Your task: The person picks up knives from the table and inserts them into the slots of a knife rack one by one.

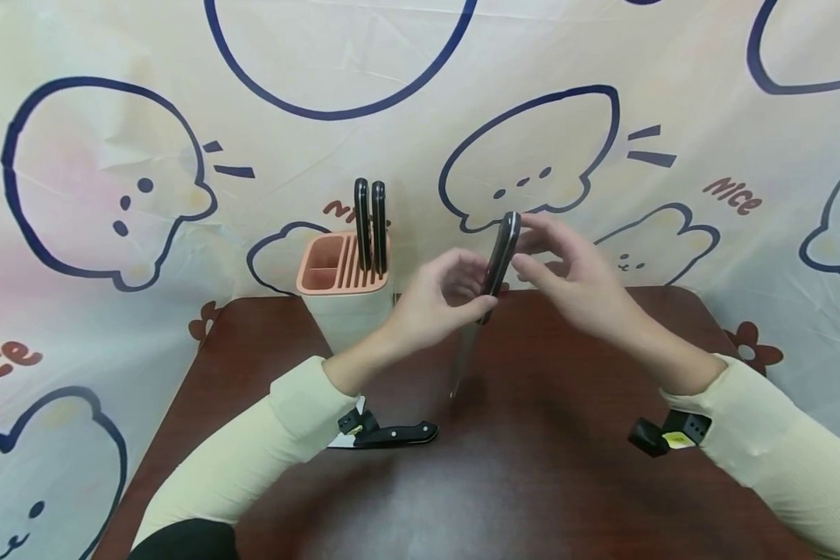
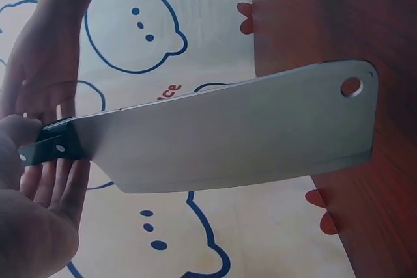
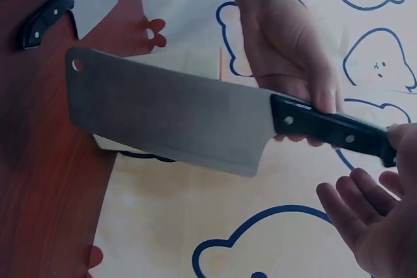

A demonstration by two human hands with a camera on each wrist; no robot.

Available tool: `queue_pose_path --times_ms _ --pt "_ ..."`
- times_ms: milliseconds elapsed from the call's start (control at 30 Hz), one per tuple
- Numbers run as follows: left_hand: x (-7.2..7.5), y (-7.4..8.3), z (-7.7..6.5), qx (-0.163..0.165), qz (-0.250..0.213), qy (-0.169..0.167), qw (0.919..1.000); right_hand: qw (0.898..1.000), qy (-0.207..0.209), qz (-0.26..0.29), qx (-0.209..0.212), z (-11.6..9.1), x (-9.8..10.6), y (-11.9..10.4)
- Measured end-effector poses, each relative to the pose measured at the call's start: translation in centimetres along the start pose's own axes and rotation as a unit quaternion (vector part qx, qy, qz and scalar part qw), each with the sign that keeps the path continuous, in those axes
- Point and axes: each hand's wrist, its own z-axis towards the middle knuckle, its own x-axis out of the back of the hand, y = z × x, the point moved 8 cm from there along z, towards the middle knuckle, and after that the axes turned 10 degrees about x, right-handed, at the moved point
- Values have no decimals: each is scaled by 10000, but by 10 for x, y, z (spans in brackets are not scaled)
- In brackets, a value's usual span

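Note:
A cleaver with a wide steel blade (image 2: 234, 138), a hole near its front corner and a black riveted handle (image 3: 332, 128) is held up above the table, blade pointing down. My left hand (image 1: 437, 292) grips the handle close to the blade, thumb along one side. At the butt end, my right hand (image 1: 567, 272) touches the handle with its fingertips, its other fingers loosely spread. On the table below my left forearm lies a second broad-bladed knife (image 1: 399, 434), its blade partly hidden by the sleeve in the head view.
A white knife block (image 1: 350, 315) with a pink slotted top stands at the table's back left. Two black-handled knives (image 1: 362, 225) are upright in its slots. The dark brown table (image 1: 504, 490) ends at a printed cloth (image 1: 392, 155) behind and at the sides.

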Motion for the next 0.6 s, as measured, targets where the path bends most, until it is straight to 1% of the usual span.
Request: queue_pose_path --times_ms 167,233,400,600 --pt "4 2 -3 52 43 55 10000 9994 -268 189 -114 -7 -7 9" --pt "6 3 -5 59 33 61 10000 9989 -401 178 -155 -10 -11 13" --pt "12 9 -10 26 10 127 9999 9963 -824 -76 -248 -18 -23 24" --pt "23 15 -17 42 -104 249 9996 9923 -1201 -184 -224 -27 -39 37"
